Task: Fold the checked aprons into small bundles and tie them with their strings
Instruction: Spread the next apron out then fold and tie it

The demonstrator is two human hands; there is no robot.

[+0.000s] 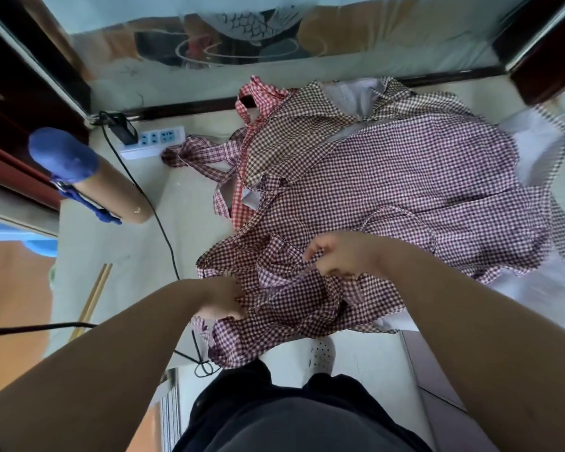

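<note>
A heap of checked aprons lies on the pale floor. The top one is a purple-and-white checked apron [405,177], spread wide with its near part bunched up. My left hand [224,300] grips the bunched cloth at its near left edge. My right hand [340,254] pinches a fold or strap of the same apron a little farther in. Under it lie a brown checked apron [300,122] and a red checked apron [258,93], their strings [206,154] trailing to the left.
A cardboard tube with a blue cap [88,174] lies at the left. A white power strip [154,140] with a black plug sits by the wall, and its black cable [154,207] runs toward me. Wooden sticks [95,295] lie at the left. My slipper [322,353] is below the cloth.
</note>
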